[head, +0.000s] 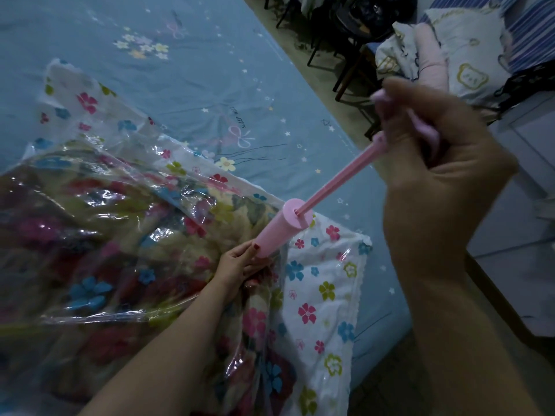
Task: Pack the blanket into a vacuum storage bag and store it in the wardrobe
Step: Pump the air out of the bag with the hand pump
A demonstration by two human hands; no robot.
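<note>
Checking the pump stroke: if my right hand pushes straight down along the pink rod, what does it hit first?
Probably the flat top cap of the pink pump cylinder. The right hand grips the handle; only bare rod lies between them, though depth is uncertain.

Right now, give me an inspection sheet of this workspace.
Surface: bed sheet, blue with flower and star print.
Job's things: vacuum bag on bed, blanket inside; pink hand pump stands on bag, plunger rod pulled out.
Clutter: nothing seen.
Hands: left hand grips pump barrel; right hand grips plunger handle.
Cables: nothing seen.
Surroundings: chair, pile of bedding beyond the bed.
</note>
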